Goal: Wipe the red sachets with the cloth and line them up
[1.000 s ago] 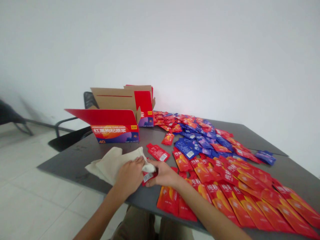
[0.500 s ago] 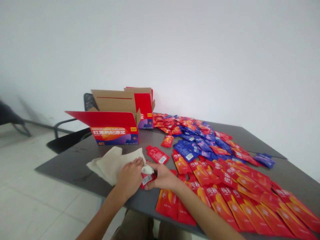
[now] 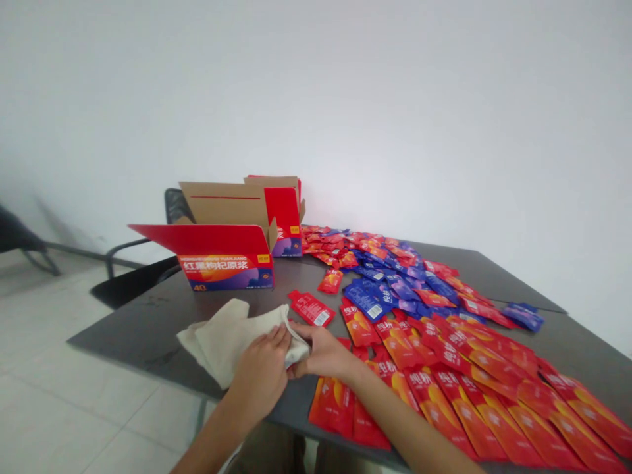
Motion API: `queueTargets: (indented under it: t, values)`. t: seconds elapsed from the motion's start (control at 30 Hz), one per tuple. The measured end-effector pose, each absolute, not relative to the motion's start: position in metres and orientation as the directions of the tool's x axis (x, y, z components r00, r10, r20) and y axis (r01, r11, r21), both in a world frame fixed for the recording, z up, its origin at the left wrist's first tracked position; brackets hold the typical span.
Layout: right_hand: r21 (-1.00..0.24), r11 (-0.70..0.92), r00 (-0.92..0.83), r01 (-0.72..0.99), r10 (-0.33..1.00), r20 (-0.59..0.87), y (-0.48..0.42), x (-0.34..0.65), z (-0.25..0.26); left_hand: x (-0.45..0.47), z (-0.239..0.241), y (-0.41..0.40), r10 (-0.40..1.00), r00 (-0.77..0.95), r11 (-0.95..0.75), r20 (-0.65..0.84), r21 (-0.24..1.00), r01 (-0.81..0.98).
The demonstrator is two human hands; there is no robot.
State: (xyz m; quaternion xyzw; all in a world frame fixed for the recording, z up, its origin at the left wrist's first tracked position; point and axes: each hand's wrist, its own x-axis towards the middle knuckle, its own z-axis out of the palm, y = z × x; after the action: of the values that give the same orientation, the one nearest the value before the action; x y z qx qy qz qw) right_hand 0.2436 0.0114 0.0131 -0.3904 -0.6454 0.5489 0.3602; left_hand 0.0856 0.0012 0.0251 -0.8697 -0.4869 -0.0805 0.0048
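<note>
A beige cloth bag (image 3: 222,332) lies on the dark table (image 3: 148,322) near its front edge. My left hand (image 3: 261,370) rests on the bag with its fingers curled over the cloth by the bag's mouth. My right hand (image 3: 322,352) pinches the white edge of the mouth from the right side. No packet shows between my hands. A lone red packet (image 3: 310,307) lies just beyond my fingers. Rows of red packets (image 3: 444,375) spread out to the right of my right forearm.
An open red box (image 3: 224,266) stands behind the bag, and a second open box (image 3: 286,227) stands further back. Blue packets (image 3: 390,283) are mixed among red ones mid-table. A black chair (image 3: 133,276) stands at the table's left side. A white wall rises behind.
The red packet with a white label that my right hand held at the bag's mouth is no longer visible. Both hands stay at the mouth.
</note>
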Motion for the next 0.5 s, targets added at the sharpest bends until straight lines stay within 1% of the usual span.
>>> queueTargets:
  t: [0.07,0.13,0.3,0.37,0.5]
  values:
    - [-0.99,0.101,-0.454,0.095,0.89,0.047,0.013,0.244,0.009,0.085,0.025,-0.005,0.81,0.568,-0.583,0.144,0.104,0.805]
    - [-0.988,0.101,-0.445,0.114,0.895,0.04,0.013,0.244,0.009,0.083,0.028,-0.001,0.805,0.575,-0.592,0.147,0.122,0.797]
    - [-0.985,0.095,-0.413,0.144,0.91,0.028,0.011,0.245,0.014,0.08,0.032,0.017,0.875,0.467,-0.475,0.131,0.044,0.879]
    - [-0.985,0.102,-0.42,0.141,0.907,0.034,0.011,0.244,0.015,0.082,0.027,0.01,0.86,0.492,-0.501,0.135,0.037,0.865]
    - [-0.986,0.098,-0.438,0.135,0.898,0.029,0.011,0.243,0.016,0.082,0.023,-0.002,0.825,0.546,-0.559,0.143,0.064,0.827]
